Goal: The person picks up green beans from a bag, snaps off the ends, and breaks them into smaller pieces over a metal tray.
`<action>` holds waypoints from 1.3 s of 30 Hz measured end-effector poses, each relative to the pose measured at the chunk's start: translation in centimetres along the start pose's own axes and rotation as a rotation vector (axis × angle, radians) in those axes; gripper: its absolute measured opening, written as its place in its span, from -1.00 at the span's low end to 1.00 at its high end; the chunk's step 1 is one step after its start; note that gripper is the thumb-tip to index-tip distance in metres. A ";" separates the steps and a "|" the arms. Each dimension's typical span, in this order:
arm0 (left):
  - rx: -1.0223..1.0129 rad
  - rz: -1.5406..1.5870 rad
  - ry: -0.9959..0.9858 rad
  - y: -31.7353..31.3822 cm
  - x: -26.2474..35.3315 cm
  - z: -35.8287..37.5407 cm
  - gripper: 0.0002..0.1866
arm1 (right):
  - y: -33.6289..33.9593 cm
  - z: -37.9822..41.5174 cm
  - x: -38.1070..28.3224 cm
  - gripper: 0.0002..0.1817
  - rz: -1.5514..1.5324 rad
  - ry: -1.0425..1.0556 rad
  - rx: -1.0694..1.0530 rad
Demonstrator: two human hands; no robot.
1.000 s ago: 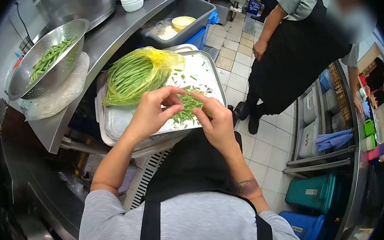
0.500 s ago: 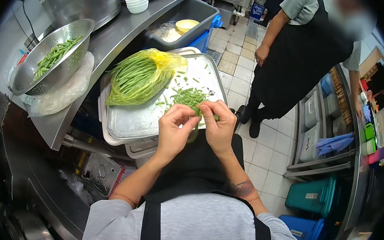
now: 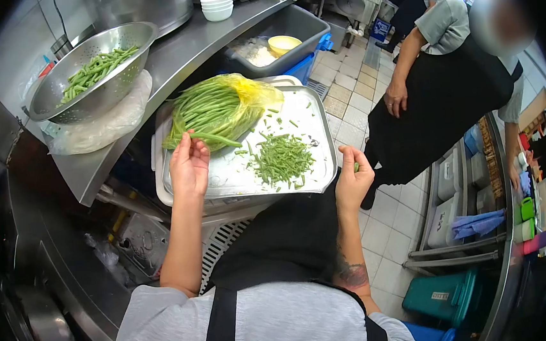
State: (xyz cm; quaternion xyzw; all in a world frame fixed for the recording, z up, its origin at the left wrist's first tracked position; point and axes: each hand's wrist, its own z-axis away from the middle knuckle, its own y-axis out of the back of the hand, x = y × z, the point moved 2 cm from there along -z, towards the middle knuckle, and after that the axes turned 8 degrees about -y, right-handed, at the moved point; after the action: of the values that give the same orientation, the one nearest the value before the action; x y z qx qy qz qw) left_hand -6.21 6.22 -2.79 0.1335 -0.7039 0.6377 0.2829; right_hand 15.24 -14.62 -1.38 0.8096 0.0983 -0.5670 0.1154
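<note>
My left hand [image 3: 189, 166] holds a green bean [image 3: 218, 138] by one end, in front of the yellow plastic bag of long beans [image 3: 216, 104]. My right hand [image 3: 352, 172] is closed at the right edge of the metal tray [image 3: 222, 179], with a small green piece showing between its fingers. Between my hands, a pile of short bean bits [image 3: 283, 159] lies on the tray. On the steel counter at the left, a tilted metal colander [image 3: 78, 64] with green beans in it rests on a whitish plastic bag [image 3: 103, 129].
A grey tub [image 3: 303, 30] with a yellow bowl [image 3: 284, 44] stands behind the tray. White bowls [image 3: 217, 9] are stacked on the counter [image 3: 177, 56]. A person in a black apron [image 3: 441, 106] stands close at the right. Shelving and a green bin [image 3: 440, 296] are further right.
My hands have parted from over the bean bits. The left moved left with a bean in it, the right moved right. The pile now shows fully, and the view has shifted slightly.
</note>
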 end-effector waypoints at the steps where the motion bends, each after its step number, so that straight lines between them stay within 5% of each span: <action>1: 0.051 0.063 0.058 0.3 0.1 -0.2 -0.82 | 0.0 -0.4 0.2 -0.79 0.024 -0.046 0.022; 3: 0.043 0.088 0.081 0.3 0.3 -0.1 -0.81 | -0.9 -1.2 0.8 -0.80 0.057 0.064 0.027; 5: -0.073 0.166 0.212 -0.8 0.1 0.8 -0.80 | -2.3 -1.3 0.9 -0.79 0.299 0.198 -0.291; 6: -0.074 0.169 0.215 -1.1 0.0 1.1 -0.80 | -2.9 -0.9 -0.5 -0.76 0.397 0.079 -0.377; 10: -0.115 0.185 0.283 -2.4 -1.3 2.0 -0.79 | -5.0 1.2 -2.7 -0.76 0.150 0.075 -0.512; 12: -0.112 0.162 0.292 -2.5 -1.8 2.2 -0.80 | -5.4 2.6 -4.2 -0.77 -0.046 0.047 -0.744; 15: -0.110 0.121 0.293 -2.6 -2.4 2.7 -0.80 | -5.1 3.9 -5.0 -0.79 0.041 0.011 -0.782; 22: -0.287 -0.213 0.396 -3.5 -2.8 4.5 -0.79 | -4.4 4.8 -6.0 -0.94 0.176 0.315 -0.606; 27: -0.417 -0.280 0.558 -2.9 -3.0 4.6 -0.74 | -4.4 6.3 -5.5 -0.92 0.228 0.449 -0.705; 29: -0.613 -0.270 0.719 -2.1 -3.5 4.6 -0.70 | -4.7 7.1 -5.4 -0.93 0.151 0.515 -0.820; 33: -0.582 -0.236 0.754 -3.1 -2.6 5.8 -0.71 | -4.0 5.3 -5.4 -0.91 0.196 0.362 -0.720; 39: -0.691 -0.310 0.726 -2.6 -1.7 6.0 -0.74 | -1.1 -1.0 -4.2 -0.87 0.077 0.073 -0.267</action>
State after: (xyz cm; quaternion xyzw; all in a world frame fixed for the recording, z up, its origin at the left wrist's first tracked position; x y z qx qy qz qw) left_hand -4.78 -0.31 -1.77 -0.0946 -0.7020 0.3240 0.6271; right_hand 14.37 -13.39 2.81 0.8103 0.1459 -0.5144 0.2399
